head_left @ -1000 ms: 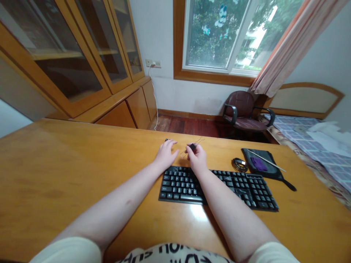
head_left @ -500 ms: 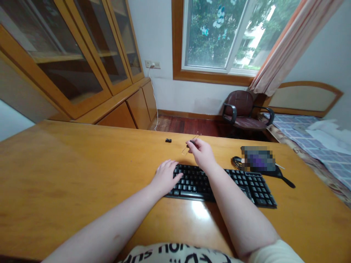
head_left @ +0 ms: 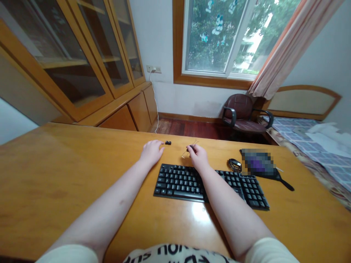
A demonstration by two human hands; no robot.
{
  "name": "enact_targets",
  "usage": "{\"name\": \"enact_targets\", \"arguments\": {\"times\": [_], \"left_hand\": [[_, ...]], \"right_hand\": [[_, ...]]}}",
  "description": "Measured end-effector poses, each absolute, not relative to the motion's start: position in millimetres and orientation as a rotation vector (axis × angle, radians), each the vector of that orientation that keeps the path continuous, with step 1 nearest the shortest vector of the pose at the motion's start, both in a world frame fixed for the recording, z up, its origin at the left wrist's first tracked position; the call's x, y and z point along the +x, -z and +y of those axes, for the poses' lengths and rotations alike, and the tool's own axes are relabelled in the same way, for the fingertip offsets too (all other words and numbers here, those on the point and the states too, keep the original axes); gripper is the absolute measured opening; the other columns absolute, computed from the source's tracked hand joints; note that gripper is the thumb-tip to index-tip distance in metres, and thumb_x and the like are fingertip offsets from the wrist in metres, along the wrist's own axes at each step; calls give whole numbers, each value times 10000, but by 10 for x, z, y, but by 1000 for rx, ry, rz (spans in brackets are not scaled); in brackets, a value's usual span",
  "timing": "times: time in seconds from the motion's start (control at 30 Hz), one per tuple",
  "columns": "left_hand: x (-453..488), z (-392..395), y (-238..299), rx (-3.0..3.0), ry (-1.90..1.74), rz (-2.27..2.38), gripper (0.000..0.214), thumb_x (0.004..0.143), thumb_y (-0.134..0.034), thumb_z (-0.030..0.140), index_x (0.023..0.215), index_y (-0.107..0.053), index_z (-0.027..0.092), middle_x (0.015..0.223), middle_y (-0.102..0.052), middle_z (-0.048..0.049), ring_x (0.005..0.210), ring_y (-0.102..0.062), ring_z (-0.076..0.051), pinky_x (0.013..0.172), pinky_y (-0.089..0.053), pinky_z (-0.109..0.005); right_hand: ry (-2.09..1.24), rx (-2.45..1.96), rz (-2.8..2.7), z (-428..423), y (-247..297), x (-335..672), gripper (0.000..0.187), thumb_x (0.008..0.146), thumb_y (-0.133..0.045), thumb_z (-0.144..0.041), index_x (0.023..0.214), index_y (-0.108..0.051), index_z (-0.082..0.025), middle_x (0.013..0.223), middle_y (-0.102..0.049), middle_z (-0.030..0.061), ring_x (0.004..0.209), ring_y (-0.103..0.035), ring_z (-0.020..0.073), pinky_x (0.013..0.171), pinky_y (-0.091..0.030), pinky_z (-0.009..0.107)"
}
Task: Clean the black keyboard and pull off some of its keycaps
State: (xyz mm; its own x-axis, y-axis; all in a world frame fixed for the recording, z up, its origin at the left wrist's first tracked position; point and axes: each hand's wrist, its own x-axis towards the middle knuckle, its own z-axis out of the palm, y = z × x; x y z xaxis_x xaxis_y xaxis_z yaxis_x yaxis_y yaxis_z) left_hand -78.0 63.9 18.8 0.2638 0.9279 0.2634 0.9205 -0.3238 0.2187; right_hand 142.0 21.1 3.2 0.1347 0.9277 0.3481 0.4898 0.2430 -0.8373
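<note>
My right hand (head_left: 199, 157) pinches a wire keycap puller (head_left: 191, 147), whose thin wires stick out on both sides of the fingers. It hovers just past the back edge of a black keyboard (head_left: 178, 181), and my forearm crosses over the keys. Two small black keycaps (head_left: 168, 143) lie side by side near the desk's far edge. Beside them, on their left, is my left hand (head_left: 151, 151), fingers stretched out with the fingertips close to the keycaps. Whether they touch cannot be made out.
To the right of the keyboard's back lie a coiled black cable (head_left: 234, 165) and a dark pouch with a strap (head_left: 285, 183), partly blurred. Everything rests on a wooden desk (head_left: 68, 175). A glass-door cabinet (head_left: 109, 91) stands at left, an armchair (head_left: 241, 113) beyond the desk.
My left hand has left the keyboard's left end and moved forward and left to the keycaps. The keyboard sits slightly further left. My right hand still holds the keycap puller.
</note>
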Motion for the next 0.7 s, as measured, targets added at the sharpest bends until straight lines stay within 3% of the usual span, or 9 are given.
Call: {"name": "enact_targets", "arguments": {"times": [0.27, 0.7], "left_hand": [[-557, 1062, 93, 2581, -720, 1767, 220, 768, -577, 317, 959, -653, 238, 1154, -592, -59, 1128, -462, -253, 1027, -273, -432], [-597, 1094, 263, 2551, -738, 1706, 215, 763, -591, 347, 954, -657, 271, 1159, -574, -49, 1113, -460, -242, 981, -329, -408]], "right_hand": [[-581, -1332, -1372, 209, 15, 1442, 331, 816, -491, -464, 748, -625, -169, 711, -664, 57, 585, -574, 148, 548, -440, 254], [-608, -1300, -1309, 200, 17, 1423, 332, 813, -501, -465, 776, -637, -165, 711, -656, 53, 575, -565, 142, 535, -432, 253]]}}
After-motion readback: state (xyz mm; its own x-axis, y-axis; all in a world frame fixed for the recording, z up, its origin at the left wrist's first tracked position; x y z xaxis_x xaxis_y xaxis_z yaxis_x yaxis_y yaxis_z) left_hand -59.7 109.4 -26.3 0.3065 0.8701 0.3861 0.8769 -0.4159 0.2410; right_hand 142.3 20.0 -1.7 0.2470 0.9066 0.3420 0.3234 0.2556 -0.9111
